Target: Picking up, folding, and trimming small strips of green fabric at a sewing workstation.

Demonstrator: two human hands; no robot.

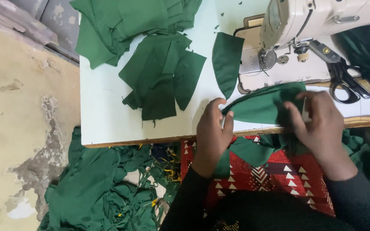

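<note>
sewing machine [322, 25]: top cut off by edge | green fabric piece [262, 107]: part hidden under right hand [322, 124]

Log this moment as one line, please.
left hand: pinching green fabric piece | right hand: pressing it on table | sewing machine, scissors beside

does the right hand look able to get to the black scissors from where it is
Probably yes. The right hand grips the green fabric piece, and the black scissors lie just beyond it on the white table, nothing between; it would likely have to release the fabric first.
</note>
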